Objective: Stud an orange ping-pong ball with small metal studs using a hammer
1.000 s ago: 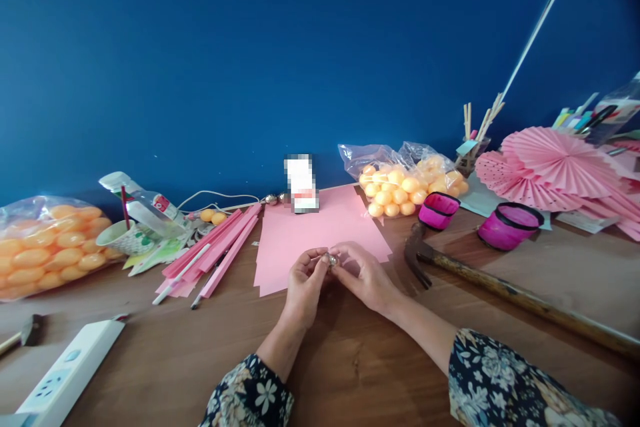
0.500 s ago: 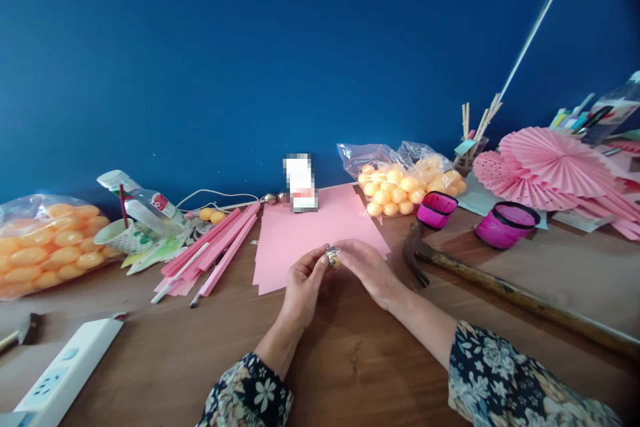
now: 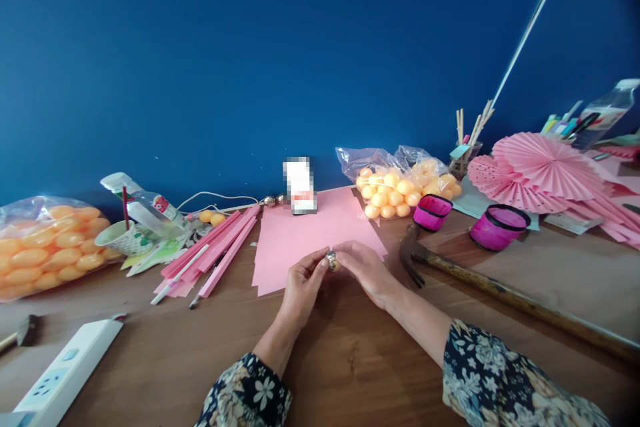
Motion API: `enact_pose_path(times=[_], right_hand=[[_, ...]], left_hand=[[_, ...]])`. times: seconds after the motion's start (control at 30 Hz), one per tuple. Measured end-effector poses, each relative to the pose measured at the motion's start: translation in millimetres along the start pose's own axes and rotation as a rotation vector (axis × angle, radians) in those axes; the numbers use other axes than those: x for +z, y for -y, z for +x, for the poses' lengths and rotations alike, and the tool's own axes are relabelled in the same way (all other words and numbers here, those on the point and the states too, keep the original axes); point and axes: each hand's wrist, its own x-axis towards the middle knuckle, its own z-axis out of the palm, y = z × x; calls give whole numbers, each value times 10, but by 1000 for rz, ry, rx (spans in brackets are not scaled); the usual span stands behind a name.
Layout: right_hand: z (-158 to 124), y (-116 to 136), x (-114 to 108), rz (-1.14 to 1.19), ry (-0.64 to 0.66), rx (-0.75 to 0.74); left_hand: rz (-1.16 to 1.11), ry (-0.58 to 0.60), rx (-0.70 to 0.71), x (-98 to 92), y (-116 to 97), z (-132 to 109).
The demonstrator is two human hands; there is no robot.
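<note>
A small shiny silver ball (image 3: 332, 261), perhaps foil, is pinched between my two hands, just above the near edge of the pink paper sheets (image 3: 320, 233). My left hand (image 3: 303, 282) grips it from the left with thumb and fingertips. From the right, my right hand (image 3: 369, 273) closes on it too, its fingers curving over the far side and partly hiding the ball. Two similar silver balls (image 3: 270, 201) lie at the back beside a propped phone (image 3: 301, 185), whose screen is blurred out.
Right of my hands lies a hammer (image 3: 470, 273), near two magenta fabric rings (image 3: 500, 227). Bags of orange balls (image 3: 390, 190) stand behind. Pink paper strips (image 3: 220, 250), a paper cup (image 3: 117, 237) and a power strip (image 3: 70, 367) are on the left. Pink paper fans (image 3: 540, 170) are far right.
Both hands stay on the silver ball, with only slight finger movement and the ball turned a little. The view has shifted slightly, so things on the right appear further left.
</note>
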Motion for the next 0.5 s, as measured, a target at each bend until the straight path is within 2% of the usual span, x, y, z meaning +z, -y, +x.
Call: enact_pose_path(times=[0.13, 0.27, 0.37, 0.5], right_hand=[[34, 55, -30, -221, -69, -122], [72, 50, -112, -698, -155, -341], [81, -36, -118, -995, -70, -435], [85, -136, -68, -1282, 66, -452]], left_hand=[[-221, -49, -13, -29, -39, 52], [-451, -196, 1, -148, -53, 137], [-543, -268, -16, -214, -42, 175], [-501, -264, -3, -198, -22, 166]])
